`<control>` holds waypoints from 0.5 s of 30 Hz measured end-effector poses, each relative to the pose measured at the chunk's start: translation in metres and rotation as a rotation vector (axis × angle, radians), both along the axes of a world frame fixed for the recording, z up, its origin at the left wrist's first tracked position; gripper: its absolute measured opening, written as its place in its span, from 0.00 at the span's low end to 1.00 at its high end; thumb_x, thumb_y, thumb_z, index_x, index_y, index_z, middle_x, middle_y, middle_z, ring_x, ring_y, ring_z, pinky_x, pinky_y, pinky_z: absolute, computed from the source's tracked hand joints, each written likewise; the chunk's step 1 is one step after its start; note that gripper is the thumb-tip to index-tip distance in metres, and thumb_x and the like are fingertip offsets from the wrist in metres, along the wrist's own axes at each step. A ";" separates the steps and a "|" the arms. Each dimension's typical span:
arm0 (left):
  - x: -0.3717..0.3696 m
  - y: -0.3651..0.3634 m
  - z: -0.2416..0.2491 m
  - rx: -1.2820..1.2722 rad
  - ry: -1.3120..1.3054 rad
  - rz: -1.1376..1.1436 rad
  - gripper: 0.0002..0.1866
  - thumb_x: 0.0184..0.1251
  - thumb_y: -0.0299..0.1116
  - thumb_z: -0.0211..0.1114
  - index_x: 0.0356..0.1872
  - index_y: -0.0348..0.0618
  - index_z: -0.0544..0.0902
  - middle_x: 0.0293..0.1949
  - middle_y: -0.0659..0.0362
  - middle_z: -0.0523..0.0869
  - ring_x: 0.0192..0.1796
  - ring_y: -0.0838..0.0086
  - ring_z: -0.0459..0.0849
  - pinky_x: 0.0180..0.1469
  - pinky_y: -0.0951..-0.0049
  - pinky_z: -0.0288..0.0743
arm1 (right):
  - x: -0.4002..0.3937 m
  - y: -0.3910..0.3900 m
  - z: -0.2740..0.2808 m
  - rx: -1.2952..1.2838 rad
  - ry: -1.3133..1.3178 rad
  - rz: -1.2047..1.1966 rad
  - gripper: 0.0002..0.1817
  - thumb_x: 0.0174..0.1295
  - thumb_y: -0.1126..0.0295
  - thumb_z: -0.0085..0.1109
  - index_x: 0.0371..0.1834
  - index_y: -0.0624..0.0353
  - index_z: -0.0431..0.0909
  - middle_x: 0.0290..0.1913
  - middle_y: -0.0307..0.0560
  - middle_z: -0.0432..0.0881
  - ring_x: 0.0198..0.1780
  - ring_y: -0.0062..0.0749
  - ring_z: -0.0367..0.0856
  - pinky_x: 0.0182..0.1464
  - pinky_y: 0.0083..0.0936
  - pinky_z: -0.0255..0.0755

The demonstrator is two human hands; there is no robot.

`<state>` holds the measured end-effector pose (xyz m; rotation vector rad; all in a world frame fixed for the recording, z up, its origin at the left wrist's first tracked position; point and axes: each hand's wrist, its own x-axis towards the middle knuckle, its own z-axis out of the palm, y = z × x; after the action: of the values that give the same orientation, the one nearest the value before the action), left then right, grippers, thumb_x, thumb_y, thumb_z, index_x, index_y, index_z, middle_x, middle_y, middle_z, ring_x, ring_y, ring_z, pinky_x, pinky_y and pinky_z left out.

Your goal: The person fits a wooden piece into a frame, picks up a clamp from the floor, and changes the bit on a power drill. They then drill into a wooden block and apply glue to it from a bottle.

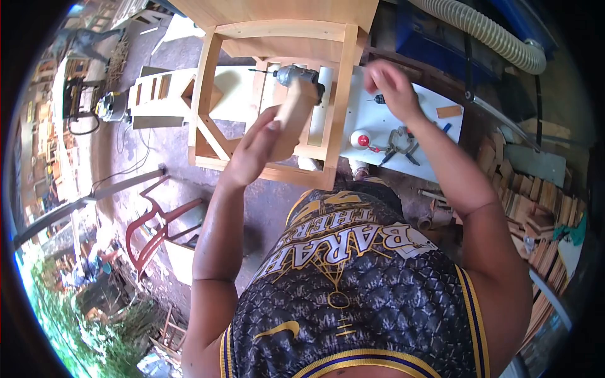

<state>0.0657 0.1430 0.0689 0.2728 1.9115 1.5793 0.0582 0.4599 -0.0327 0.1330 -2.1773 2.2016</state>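
Observation:
My left hand (252,148) is closed round a pale wooden block (295,116), raised at a tilt over the wooden frame (338,120). Behind the block is a grey power drill (291,75), its bit pointing left; the block hides part of its body. Over the white tabletop (435,148), my right hand (396,91) is lifted with its fingers partly curled and blurred. A small dark tool (379,99) shows just below those fingers. Nearer me on that tabletop are a white bottle with a red top (360,140) and a clamp (400,146).
A wooden panel (283,11) rises at the frame's far side. On the right are a ribbed hose (482,25) and stacked wood offcuts (535,201). A reddish curved chair frame (154,220) stands at lower left, below a metal rail (88,198).

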 end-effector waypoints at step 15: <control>0.041 -0.054 -0.057 0.237 -0.144 0.640 0.28 0.77 0.55 0.43 0.55 0.36 0.72 0.38 0.49 0.83 0.37 0.67 0.84 0.43 0.67 0.79 | 0.085 -0.099 -0.283 0.667 -0.124 0.155 0.59 0.27 0.64 0.85 0.70 0.55 0.60 0.62 0.57 0.69 0.66 0.54 0.66 0.66 0.42 0.64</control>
<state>0.1065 0.0895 0.0120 -0.3893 1.7907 2.1708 0.1435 0.3605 -0.3159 0.1925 -2.9712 1.4765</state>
